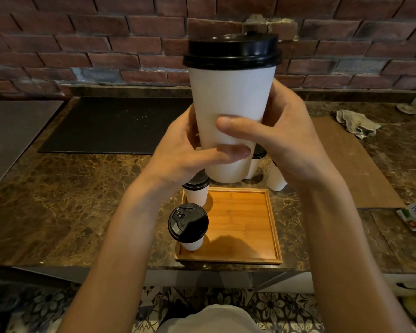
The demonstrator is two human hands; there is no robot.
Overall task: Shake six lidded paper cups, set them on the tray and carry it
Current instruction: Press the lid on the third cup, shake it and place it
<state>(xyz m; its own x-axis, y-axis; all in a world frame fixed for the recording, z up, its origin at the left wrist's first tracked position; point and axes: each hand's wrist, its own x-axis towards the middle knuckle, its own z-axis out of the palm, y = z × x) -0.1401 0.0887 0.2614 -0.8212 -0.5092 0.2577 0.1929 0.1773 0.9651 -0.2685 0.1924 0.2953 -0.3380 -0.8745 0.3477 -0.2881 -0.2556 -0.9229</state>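
i hold one lidded paper cup in both hands, raised above the far edge of the tray. my left hand curls round the lower cup wall from the left, thumb laid across the front. my right hand curls round it from the right, thumb across the front just above the left thumb. neither hand holds anything else.

key relation: the cup's long axis is near upright, lid up, leaning slightly. the tray lies directly below the cup base and toward me. its bare area is the middle and the right side, so i judge the set-down to be a straight descent toward me. the right hand is nearer that bare area.

cup condition: plain white wall, no dent or leak visible. the black lid sits on the rim all round, as far as i can see.

on the tray, one cup stands upright at the near left corner and a second cup at the far left corner. two more cups stand on the worktop just beyond the tray's far edge, partly hidden by the held cup and my right hand. a sixth is not in view.

i judge this to be the third cup, in the shake step.
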